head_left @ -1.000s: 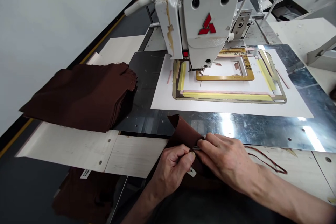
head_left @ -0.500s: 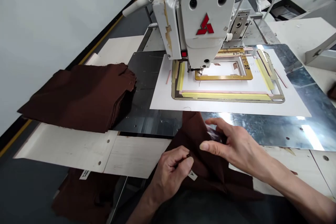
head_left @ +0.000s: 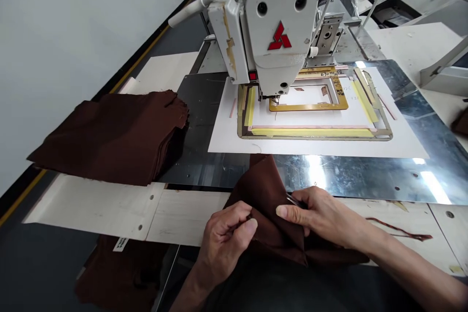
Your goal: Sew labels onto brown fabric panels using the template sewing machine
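Note:
A folded piece of brown fabric (head_left: 265,187) lies in front of me, over the table's near edge and up onto the metal plate. My left hand (head_left: 228,236) is closed in a pinch on the left part of this fabric. Against its right side, my right hand (head_left: 320,214) is closed around thread snips (head_left: 295,200); only their narrow metal tips and a dark part show past the fingers. The thumb of that hand rests near the cloth. Its other fingertips are partly hidden.
A white sewing machine head (head_left: 281,29) stands over a yellow-taped clamp frame (head_left: 314,132) on a white sheet. At left lies a stack of brown fabric (head_left: 109,136); more brown cloth (head_left: 120,273) hangs below. A reddish-brown thread strand (head_left: 400,230) lies at right.
My right hand has lowered and closed on the snips, its fingers having been spread. My left hand moved slightly left with the fabric, and the white label on it is out of sight.

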Available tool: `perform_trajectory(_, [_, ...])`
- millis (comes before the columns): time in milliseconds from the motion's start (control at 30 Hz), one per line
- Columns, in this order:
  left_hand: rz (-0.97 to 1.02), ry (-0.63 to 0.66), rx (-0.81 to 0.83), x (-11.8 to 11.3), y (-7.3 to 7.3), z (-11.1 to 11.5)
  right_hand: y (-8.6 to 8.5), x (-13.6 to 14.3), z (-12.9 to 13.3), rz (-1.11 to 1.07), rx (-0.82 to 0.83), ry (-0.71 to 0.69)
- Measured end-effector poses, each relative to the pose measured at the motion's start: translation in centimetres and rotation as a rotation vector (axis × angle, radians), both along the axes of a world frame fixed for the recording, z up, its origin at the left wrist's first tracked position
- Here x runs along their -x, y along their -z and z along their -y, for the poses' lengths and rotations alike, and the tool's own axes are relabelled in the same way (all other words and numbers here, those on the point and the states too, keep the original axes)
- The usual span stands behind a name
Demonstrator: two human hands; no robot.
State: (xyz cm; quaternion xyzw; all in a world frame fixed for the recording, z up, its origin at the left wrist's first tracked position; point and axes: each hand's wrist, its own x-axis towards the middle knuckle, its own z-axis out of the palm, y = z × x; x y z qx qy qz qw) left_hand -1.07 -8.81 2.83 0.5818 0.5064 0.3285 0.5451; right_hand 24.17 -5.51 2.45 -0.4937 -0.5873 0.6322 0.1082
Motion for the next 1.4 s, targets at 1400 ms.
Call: perform_trajectory(1400, [-0.001,-0.075,0.521,-2.7,0.0,0.9,0.6,3.5,2.0,-0.375,0.127,0.253])
